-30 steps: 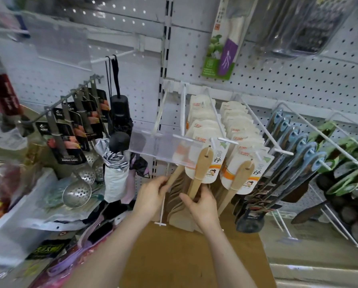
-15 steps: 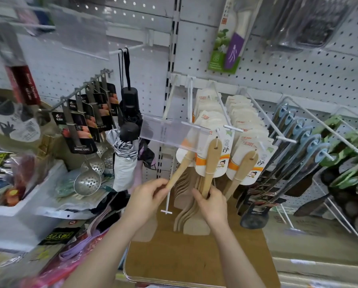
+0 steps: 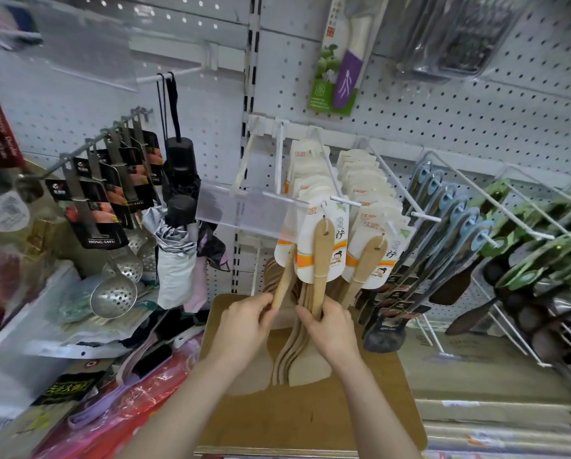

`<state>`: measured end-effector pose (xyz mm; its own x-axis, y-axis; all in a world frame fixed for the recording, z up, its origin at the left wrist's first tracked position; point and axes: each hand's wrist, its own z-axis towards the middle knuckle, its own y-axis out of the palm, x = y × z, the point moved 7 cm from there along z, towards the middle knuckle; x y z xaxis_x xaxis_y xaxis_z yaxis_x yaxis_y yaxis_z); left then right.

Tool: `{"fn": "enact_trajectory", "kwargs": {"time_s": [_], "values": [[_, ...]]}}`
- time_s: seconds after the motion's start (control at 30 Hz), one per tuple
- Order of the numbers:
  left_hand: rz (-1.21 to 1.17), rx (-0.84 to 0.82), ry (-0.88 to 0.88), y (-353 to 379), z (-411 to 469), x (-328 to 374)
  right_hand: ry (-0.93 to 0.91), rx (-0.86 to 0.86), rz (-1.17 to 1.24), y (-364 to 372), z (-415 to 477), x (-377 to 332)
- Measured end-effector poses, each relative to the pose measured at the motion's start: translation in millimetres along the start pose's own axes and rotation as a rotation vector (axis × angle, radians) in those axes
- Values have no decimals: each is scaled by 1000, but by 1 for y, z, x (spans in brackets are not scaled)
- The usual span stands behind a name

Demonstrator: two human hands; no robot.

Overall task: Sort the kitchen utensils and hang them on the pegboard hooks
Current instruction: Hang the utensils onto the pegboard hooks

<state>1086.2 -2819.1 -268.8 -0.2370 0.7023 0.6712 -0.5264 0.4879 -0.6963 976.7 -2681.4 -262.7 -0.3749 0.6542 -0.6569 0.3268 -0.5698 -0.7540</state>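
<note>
— What hangs left of centre?
— A black folded umbrella (image 3: 181, 173), hanging by its strap, and a silver one (image 3: 175, 260) just below it.
— And underneath?
— A brown board (image 3: 310, 425) lying flat (its corners are rounded). Red plastic-wrapped goods (image 3: 138, 402) lie beside it on the left, and a white bin (image 3: 22, 326) stands farther left.

The wooden spatulas (image 3: 320, 256) hang packed tight in a row. A second bunch (image 3: 368, 256) hangs just beside them on the right, so nothing fits between. A clear plastic tag strip (image 3: 251, 210) sticks out across the front and blocks the way in from the left. Folded umbrellas (image 3: 176, 260) hang near that side. Low down, over the brown board (image 3: 310, 422), there is open room.
</note>
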Motion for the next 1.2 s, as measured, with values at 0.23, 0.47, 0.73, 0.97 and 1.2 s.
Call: {"fn": "enact_trajectory", "kwargs": {"time_s": [0.23, 0.47, 0.73, 0.97, 1.2], "values": [[14, 9, -70, 13, 23, -5, 26, -13, -25, 3, 11, 2], [26, -53, -131, 22, 34, -13, 4, -1, 8, 10, 14, -3], [51, -55, -118, 13, 27, -8, -44, -24, -4, 12, 12, -7], [49, -70, -66, -5, 17, 9, -6, -73, -30, 11, -1, -18], [162, -115, 41, -35, 5, 46, -98, -75, -198, -30, -25, -52]]}}
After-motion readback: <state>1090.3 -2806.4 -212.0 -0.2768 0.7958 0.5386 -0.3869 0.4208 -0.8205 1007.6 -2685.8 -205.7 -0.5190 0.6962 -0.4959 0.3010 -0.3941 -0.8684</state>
